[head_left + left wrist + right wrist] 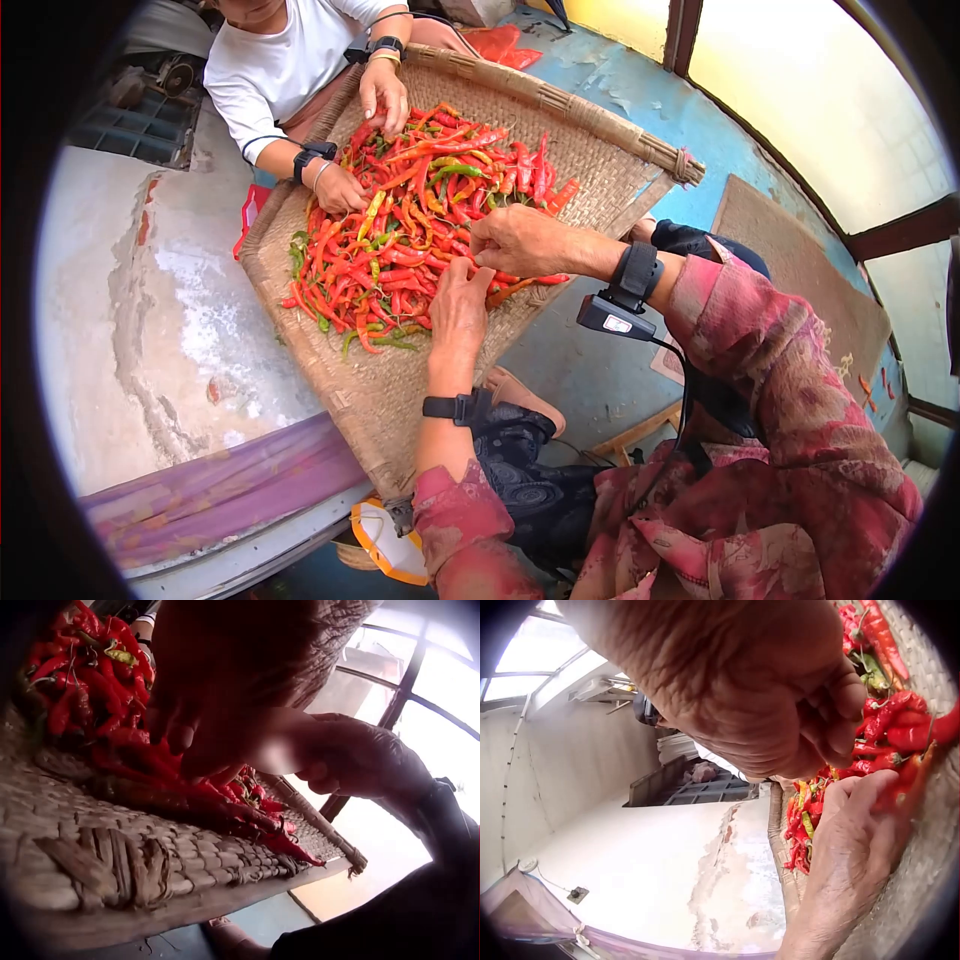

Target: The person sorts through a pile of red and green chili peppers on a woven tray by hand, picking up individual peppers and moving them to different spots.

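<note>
Red chili peppers (345, 275), with several green and orange ones among them, lie heaped on a woven tray (375, 400). At the heap's near edge my left hand (460, 310) has its fingers bent over a red chili pepper (894, 796), which shows blurred beside its fingers in the right wrist view. My right hand (525, 240) is just above and to the right, with thumb and fingertips close to the left fingertips. In the right wrist view its fingers (832, 712) are curled; I cannot tell whether they pinch anything.
Across the tray a person in a white shirt (285, 60) has both hands among the peppers, one hand (385, 95) at the far edge, another hand (338, 187) at the left. A cracked pale slab (200, 300) lies left. Loose peppers (866, 390) lie on the floor at right.
</note>
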`<act>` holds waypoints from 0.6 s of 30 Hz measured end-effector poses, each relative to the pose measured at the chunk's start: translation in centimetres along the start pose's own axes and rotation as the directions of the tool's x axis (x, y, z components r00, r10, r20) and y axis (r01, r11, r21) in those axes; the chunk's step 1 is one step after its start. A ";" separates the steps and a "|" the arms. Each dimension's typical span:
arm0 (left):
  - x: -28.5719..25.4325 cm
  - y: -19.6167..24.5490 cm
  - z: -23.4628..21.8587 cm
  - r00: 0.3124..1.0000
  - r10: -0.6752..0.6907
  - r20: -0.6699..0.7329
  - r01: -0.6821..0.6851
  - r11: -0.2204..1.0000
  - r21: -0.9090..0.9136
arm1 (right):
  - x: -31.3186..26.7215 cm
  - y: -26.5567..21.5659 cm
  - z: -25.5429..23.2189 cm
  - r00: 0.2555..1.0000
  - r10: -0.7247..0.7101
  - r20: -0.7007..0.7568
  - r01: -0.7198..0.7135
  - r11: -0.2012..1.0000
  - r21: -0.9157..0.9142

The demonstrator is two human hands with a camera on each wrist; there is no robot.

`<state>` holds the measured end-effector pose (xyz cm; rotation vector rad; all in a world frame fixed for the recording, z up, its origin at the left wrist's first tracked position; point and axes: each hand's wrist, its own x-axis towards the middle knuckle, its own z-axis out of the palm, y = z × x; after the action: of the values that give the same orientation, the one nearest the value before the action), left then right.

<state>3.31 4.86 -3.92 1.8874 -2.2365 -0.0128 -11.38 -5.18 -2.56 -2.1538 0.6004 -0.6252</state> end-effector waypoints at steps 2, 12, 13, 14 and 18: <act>0.3 0.0 0.5 1.000 0.026 -0.010 -0.026 0.998 0.055 | 0.0 0.0 -0.1 1.000 -0.014 -0.006 0.014 1.000 -0.016; 2.2 -0.4 -1.6 0.949 -0.157 -0.273 0.059 0.940 -0.337 | -0.3 0.0 -1.4 0.999 0.045 0.009 -0.045 0.998 -0.035; 2.3 -0.6 -2.4 0.934 -0.253 -0.254 0.143 0.912 -0.384 | -0.3 -0.4 -1.8 0.998 0.069 0.007 -0.069 0.996 -0.050; 2.3 -1.0 -2.8 0.910 -0.346 -0.230 0.225 0.876 -0.427 | -0.3 -0.2 -1.7 0.997 0.074 0.010 -0.074 0.996 -0.046; 2.3 -3.1 -3.8 0.806 -0.581 -0.117 0.335 0.610 -0.718 | -0.3 0.4 -1.5 0.999 0.032 -0.031 -0.033 0.999 -0.034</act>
<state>6.59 2.60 -0.32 1.7891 -1.1910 -0.4764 -12.63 -6.06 -2.10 -2.1656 0.6652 -0.6355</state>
